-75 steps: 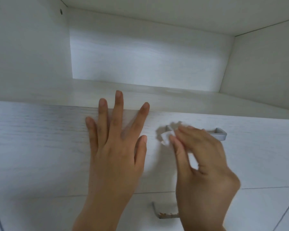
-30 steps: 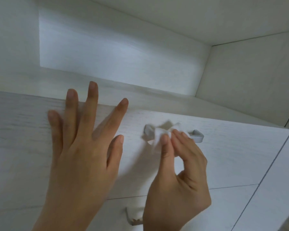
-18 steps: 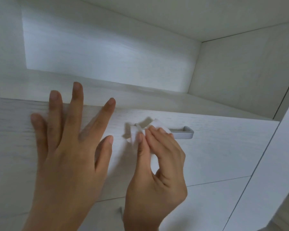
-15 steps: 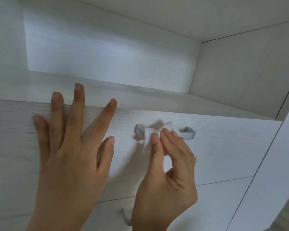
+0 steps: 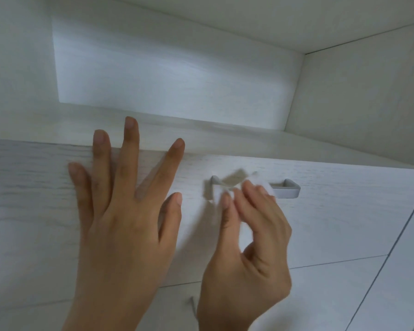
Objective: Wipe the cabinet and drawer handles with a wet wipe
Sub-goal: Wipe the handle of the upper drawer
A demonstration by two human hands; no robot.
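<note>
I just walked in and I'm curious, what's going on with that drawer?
A person is cleaning a handle. The right hand pinches a white wet wipe against the grey handle on the top drawer front. The left hand lies flat on that same front, left of the handle, with its fingers spread. A second handle just peeks out lower down, beside the right wrist.
</note>
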